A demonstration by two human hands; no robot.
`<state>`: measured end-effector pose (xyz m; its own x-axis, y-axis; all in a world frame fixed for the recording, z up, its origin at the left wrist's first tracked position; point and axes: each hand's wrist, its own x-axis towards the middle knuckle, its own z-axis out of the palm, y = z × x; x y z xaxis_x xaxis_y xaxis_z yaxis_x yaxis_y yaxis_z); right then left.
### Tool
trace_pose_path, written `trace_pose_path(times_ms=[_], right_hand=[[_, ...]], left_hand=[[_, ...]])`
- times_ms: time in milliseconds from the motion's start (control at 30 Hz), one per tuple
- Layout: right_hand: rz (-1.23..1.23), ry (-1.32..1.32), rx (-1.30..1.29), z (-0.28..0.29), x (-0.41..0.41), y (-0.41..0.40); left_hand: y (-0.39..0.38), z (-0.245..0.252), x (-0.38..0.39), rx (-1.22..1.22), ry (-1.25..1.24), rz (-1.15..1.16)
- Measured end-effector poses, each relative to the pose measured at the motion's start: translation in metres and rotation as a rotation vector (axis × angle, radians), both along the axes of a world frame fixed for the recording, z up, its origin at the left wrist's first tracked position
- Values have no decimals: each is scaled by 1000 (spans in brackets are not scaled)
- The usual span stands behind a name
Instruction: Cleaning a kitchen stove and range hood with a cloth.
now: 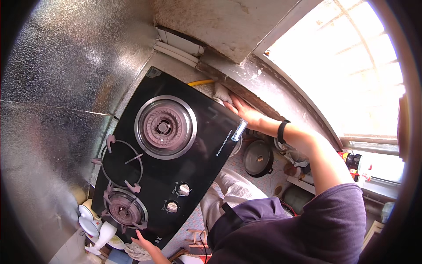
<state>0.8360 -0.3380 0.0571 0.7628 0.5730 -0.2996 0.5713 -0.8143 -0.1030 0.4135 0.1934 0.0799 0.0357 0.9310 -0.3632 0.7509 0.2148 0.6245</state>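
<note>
My right hand (pixel 244 110), with a black band on its wrist, reaches into the gap between the stove's edge and the window ledge. Its fingertips touch a pale, bunched cloth (pixel 222 93); the hidden palm side leaves the grip unclear. A black glass-topped gas stove (pixel 158 175) lies at an angle to the wall. My left hand (pixel 146 245) is by the stove's lower left corner, fingers apart, nothing seen in it. Near it is the smaller burner (pixel 123 211) with its pan support. The larger burner (pixel 164 127) has no support on it; a loose ring-shaped pan support (pixel 141 165) rests on the glass.
A yellow hose (pixel 201 82) runs behind the stove. Foil-like sheeting (pixel 66 66) covers the left wall. A white spray bottle (pixel 105 235), white containers (pixel 89 224) and a crumpled cloth (pixel 136 252) crowd the lower left. A dark lidded pot (pixel 258 158) stands below, right of the stove.
</note>
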Motion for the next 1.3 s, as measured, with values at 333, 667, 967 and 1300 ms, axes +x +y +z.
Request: trace_pose_path(times_ms=[333,667,967,1300], right_hand=[[-136,329,494,-21,29,1],[116,249,557,-70,161,112],[-147,447,504,-43,87,46],[-184,462,204,29,19,-13]], left_hand=[[-4,5,-3,16,-69,-7],[23,-21,-15,-114,-130,-9],[28,-33,-29,-45,-79,-5],[10,-21,-12,41,-28,29]])
